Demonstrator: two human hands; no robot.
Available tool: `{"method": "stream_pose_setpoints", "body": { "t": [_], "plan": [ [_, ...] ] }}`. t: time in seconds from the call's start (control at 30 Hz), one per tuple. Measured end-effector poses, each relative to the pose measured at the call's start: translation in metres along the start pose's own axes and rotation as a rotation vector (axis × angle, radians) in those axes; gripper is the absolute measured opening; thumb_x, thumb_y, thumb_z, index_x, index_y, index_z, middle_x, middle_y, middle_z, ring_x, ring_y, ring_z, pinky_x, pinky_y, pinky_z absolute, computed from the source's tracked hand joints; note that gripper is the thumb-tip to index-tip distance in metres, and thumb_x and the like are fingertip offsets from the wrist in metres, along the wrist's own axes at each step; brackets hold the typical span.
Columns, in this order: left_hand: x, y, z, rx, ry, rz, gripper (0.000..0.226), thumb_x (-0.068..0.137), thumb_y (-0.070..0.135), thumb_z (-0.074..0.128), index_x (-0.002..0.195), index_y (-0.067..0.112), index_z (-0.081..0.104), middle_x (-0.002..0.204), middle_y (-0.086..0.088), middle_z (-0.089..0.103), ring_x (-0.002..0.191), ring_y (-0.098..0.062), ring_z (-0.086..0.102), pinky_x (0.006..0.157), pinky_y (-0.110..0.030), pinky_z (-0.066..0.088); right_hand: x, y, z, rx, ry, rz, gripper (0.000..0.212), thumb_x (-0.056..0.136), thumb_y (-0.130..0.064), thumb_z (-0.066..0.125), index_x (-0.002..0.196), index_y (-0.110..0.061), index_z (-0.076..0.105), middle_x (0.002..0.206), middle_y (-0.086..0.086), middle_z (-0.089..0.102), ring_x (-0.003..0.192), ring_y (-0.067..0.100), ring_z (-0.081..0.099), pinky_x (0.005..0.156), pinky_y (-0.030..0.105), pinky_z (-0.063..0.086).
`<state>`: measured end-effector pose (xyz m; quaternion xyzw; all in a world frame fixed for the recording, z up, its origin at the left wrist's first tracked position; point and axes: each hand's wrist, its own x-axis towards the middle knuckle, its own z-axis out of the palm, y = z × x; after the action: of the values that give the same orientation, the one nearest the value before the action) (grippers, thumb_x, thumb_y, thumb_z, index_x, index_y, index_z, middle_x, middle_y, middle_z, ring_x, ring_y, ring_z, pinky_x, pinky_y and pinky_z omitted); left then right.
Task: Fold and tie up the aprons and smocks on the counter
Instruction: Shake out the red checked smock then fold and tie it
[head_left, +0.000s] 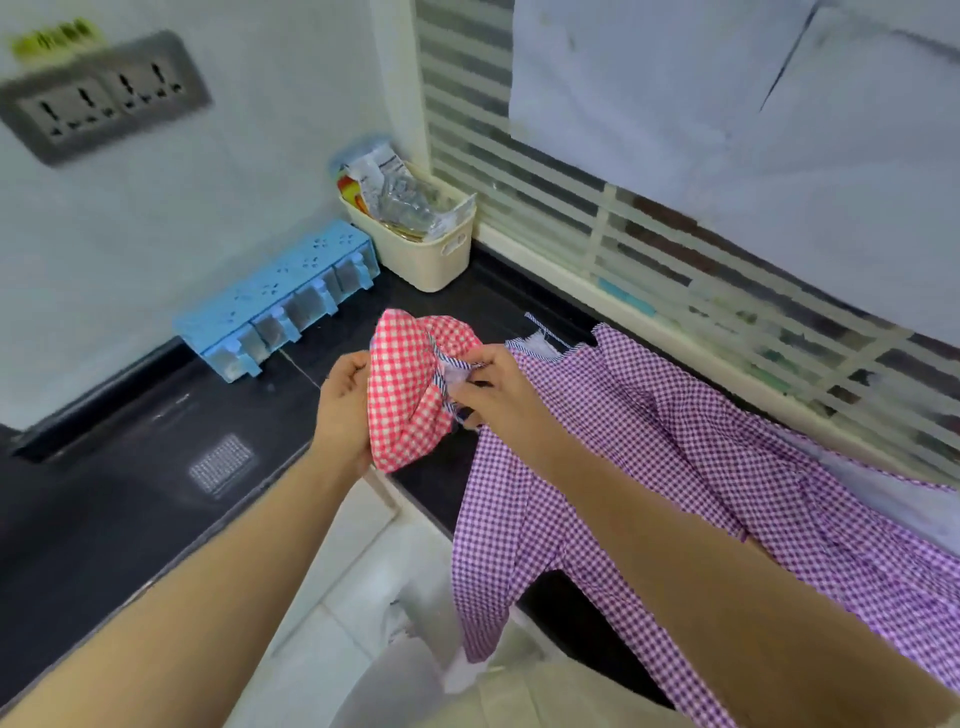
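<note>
A red-and-white checked apron (410, 395), folded into a tight bundle, is held above the black counter (441, 483) near its front edge. My left hand (343, 410) cups the bundle from the left. My right hand (493, 387) pinches a blue-and-white striped tie (441, 364) wrapped round the bundle's right side. A purple checked smock (675, 467) lies spread on the counter to the right, under my right forearm, with one sleeve hanging over the counter's edge.
A blue spice rack (280, 296) stands against the wall at the back left. A cream basket (421, 244) full of packets sits in the corner. A dark cooktop (130, 467) lies on the left. A wall socket (98, 98) is above; a window grille (727, 270) runs along the right.
</note>
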<state>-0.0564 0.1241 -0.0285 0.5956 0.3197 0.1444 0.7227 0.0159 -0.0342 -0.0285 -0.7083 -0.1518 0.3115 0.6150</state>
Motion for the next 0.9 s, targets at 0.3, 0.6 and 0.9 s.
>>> {"method": "stream_pose_setpoints", "body": {
  "t": [0.3,0.6,0.9],
  "plan": [
    [0.000,0.059,-0.074,0.033,0.013,-0.004,0.011,0.095,0.026,0.056,0.103,0.020,0.060,0.100,0.001,0.069,0.084,-0.016,0.069,0.064,-0.026,0.057,0.038,-0.051,0.076,-0.006,-0.021,-0.048,0.028,0.092,-0.025,0.066,0.114,-0.018,0.049,0.110,0.008,0.063,0.086,0.011,0.068,0.072,0.024,0.058],
    [0.051,0.141,-0.190,0.345,0.089,0.222,0.019,0.096,0.009,0.055,0.087,-0.008,0.059,0.079,-0.016,0.056,0.073,-0.023,0.051,0.062,-0.031,0.047,0.089,-0.109,0.187,0.183,-0.089,0.067,0.037,0.096,-0.028,0.060,0.128,-0.015,0.046,0.114,0.011,0.066,0.093,0.023,0.072,0.088,0.043,0.058],
    [0.051,0.292,-0.239,0.674,0.250,0.742,0.028,0.084,0.038,0.056,0.088,0.013,0.069,0.079,-0.005,0.069,0.074,-0.027,0.067,0.069,-0.046,0.057,0.121,-0.277,0.237,-0.020,0.252,-0.607,0.019,0.092,-0.042,0.046,0.090,-0.029,0.059,0.089,-0.006,0.061,0.083,0.011,0.056,0.078,0.032,0.046]
  ]
}}
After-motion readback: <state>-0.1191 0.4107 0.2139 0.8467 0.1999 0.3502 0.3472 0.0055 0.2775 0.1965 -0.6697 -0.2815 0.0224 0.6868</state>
